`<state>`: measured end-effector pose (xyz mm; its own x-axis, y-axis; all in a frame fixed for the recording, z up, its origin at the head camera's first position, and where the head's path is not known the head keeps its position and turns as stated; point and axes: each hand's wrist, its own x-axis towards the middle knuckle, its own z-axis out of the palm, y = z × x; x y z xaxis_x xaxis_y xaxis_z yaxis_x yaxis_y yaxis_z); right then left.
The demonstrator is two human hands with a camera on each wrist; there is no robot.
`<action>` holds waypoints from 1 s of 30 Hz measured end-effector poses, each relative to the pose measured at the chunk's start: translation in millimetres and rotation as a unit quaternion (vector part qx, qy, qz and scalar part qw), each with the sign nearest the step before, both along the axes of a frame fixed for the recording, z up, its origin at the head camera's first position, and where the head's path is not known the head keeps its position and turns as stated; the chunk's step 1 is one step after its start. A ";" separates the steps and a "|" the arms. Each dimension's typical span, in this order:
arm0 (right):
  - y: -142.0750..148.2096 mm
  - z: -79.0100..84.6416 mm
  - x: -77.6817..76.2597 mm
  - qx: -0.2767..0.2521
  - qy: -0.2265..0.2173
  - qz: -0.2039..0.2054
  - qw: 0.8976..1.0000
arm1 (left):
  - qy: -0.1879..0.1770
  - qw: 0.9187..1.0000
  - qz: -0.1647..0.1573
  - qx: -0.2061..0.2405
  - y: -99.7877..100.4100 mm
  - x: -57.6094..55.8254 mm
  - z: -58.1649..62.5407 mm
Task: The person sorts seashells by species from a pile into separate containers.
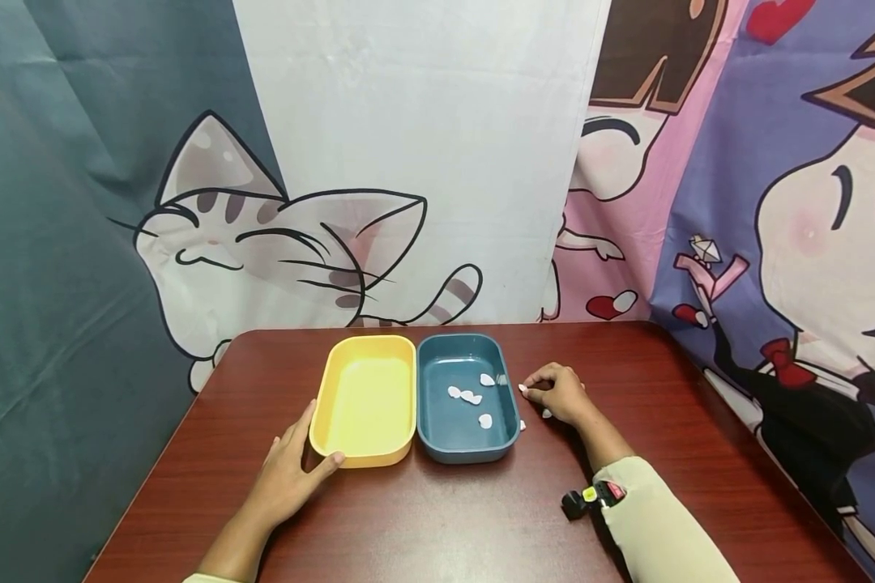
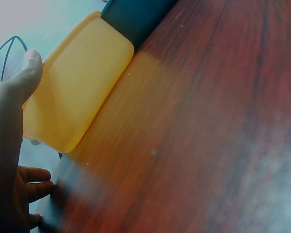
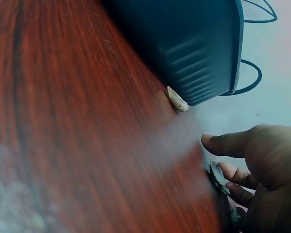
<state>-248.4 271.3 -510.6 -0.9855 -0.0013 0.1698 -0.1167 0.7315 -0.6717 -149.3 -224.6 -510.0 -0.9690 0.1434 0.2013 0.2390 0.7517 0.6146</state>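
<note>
My left hand (image 1: 286,474) rests against the near left corner of a yellow plastic bin (image 1: 323,380), thumb on the near side and fingers, fairly straight, along the left side. In the left wrist view the thumb (image 2: 32,65) lies on the bin's outer wall (image 2: 87,82). Right of the blue bin (image 1: 437,455), my right hand (image 1: 561,393) pinches a small white seashell (image 1: 522,389) at its fingertips. That shell is mostly hidden behind the thumb (image 3: 228,143) in the right wrist view. Another seashell (image 3: 218,178) lies on the table below the hand.
Several white seashells (image 1: 471,397) lie inside the blue bin, which stands against the yellow one. One more seashell (image 3: 177,100) sits beside the blue bin's right wall. Behind the dark red wooden table (image 1: 452,526) hangs a printed cartoon curtain (image 1: 423,146).
</note>
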 end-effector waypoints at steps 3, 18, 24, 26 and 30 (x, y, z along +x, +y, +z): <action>-0.6 1.2 -0.5 -0.003 0.002 -0.002 1.000 | 0.001 1.000 0.001 0.001 0.1 0.5 0.1; -1.2 10.3 1.3 -0.074 0.016 -0.016 0.997 | 0.004 1.000 -0.002 0.005 0.7 1.4 -1.2; -3.6 18.9 4.2 -0.083 0.016 -0.035 0.996 | 0.008 1.000 -0.003 0.003 1.1 2.0 -0.9; -5.1 21.6 4.0 -0.089 0.020 -0.037 0.995 | 0.012 1.000 -0.003 0.004 0.7 1.6 0.3; -8.8 26.4 3.2 -0.099 0.021 -0.043 0.994 | 0.009 1.000 -0.004 0.006 -0.3 1.3 1.6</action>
